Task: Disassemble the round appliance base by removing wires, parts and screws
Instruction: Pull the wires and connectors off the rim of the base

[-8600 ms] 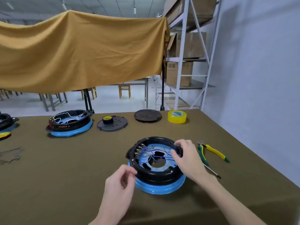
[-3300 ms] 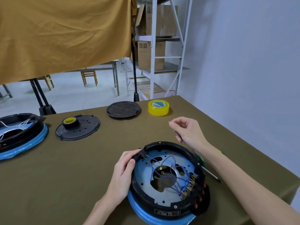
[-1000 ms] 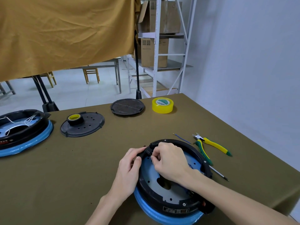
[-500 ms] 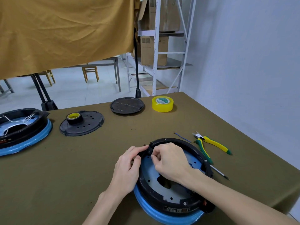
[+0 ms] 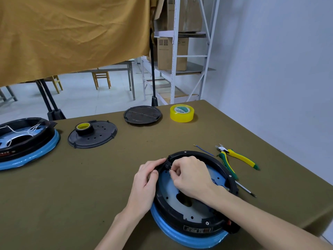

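Two hands work the round base (image 5: 180, 212): left grip (image 5: 146, 184) clamps its rim, right grip (image 5: 189, 177) pinches inside, pliers (image 5: 239, 157) beside.

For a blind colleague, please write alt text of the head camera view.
Two hands work on a round appliance base on an olive table: the left hand grips its rim, the right hand pinches something small inside. Pliers lie to the right.

An olive-covered table (image 5: 108, 177) carries a round base (image 5: 189, 219) near, pliers (image 5: 239, 157) and a screwdriver (image 5: 246, 190) right, a second base (image 5: 25, 150) far left, two black lids (image 5: 100, 138) (image 5: 142, 115) and yellow tape (image 5: 182, 113) far.
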